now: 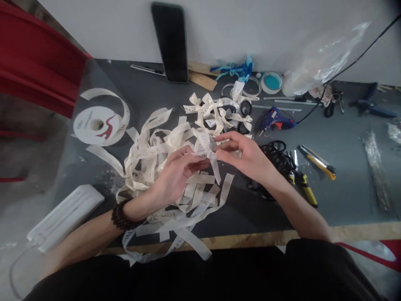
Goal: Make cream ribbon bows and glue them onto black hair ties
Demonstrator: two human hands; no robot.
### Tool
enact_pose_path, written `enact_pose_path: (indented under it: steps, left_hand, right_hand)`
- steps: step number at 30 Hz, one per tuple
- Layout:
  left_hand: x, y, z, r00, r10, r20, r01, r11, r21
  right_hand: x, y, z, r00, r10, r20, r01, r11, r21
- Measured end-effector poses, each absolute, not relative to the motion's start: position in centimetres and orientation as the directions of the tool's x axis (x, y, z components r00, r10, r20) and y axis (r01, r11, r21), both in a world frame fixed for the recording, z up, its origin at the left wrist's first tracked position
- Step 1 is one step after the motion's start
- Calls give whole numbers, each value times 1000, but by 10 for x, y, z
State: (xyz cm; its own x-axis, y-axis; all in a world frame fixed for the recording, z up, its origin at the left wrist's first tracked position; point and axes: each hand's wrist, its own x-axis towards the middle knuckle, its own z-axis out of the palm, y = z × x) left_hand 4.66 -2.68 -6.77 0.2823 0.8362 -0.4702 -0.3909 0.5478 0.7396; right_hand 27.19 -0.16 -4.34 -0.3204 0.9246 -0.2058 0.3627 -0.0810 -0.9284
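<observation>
Tabletop (347, 205), bearing a heap of loose printed ribbon (171, 136); toward the heap's right side, the left hand (175, 173) and right hand (242, 152) pinch a pale gathered ribbon piece (204, 142) from either side; presumably light, limp and slightly slippery, it should crease rather than break, and is best held at its gathered middle, leaving the ends uncrushed
</observation>
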Motion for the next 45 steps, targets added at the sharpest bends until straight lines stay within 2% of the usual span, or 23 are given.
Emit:
enact_pose_path:
  steps: [3, 6, 11, 14, 19, 23, 27, 31, 33, 40, 45]
  left_hand:
    - [44, -24, -66, 244, 849, -470, -390, 529, 754]
    - [43, -23, -65, 235, 858, -457, -368, 514, 775]
    - [47, -26, -63, 252, 847, -468, -422, 532, 735]
    - [50, -28, -63, 222, 868, -444, -472, 494, 731]
    - [51, -29, -66, 137, 887, -440, -460, 450, 765]
    - [51, -29, -64, 102, 894, -435, -371, 440, 818]
    - [50, -31, -63, 67, 925, -373, -295, 376, 879]
    - [49, -33, -66, 104, 911, -399, -278, 412, 868]
    - [49, -33, -66, 108, 909, -403, -271, 417, 868]
    - [50, -33, -65, 146, 900, -410, -136, 429, 893]
    - [50, -34, -66, 162, 887, -433, -206, 460, 864]
  right_hand:
    - [276, 0, -38, -304, 939, -161, 379, -36, -925]
    - [277, 1, -37, -339, 925, -173, 417, -17, -909]
    - [274, 1, -42, -264, 957, -125, 311, -39, -950]
    - [271, 1, -44, -311, 941, -137, 276, -49, -960]
    - [268, -1, -44, -361, 921, -149, 369, -6, -930]
    - [267, -2, -42, -347, 928, -136, 396, 13, -918]
    - [270, -1, -41, -328, 934, -141, 310, -34, -950]
    - [270, -2, -41, -314, 935, -163, 165, -115, -979]
    - [268, -4, -42, -296, 939, -174, 146, -135, -980]
    - [264, -9, -40, -276, 952, -131, 303, -43, -952]
    - [265, -12, -36, -242, 963, -116, 367, -20, -930]
